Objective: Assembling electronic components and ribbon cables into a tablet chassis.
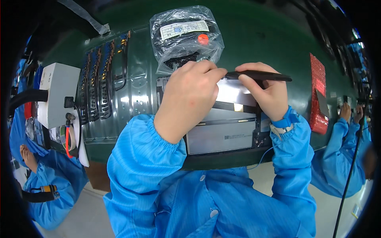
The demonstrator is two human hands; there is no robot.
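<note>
Beneath both hands lies an opened flat electronic device, like a tablet (222, 137), with silvery battery panels and a dark frame. My right hand (268, 89) grips black tweezers (270, 75) between thumb and fingers, their tip pointing left. My left hand (190, 99) is bent over the device's far left part, fingers pressed together close to the tweezers' tip. Whatever it pinches is hidden by the hand. Just beyond my left fingers sits a clear plastic bag (186, 33) of small black parts, bearing a white label and an orange round sticker.
Rows of black flex cables (95, 83) lie in a clear tray (137, 95) at left, beside a white box (59, 95) with a hose. Red bubble wrap (318, 95) is on the right of the green table (262, 35). Co-workers in blue sleeves (337, 158) sit on either side.
</note>
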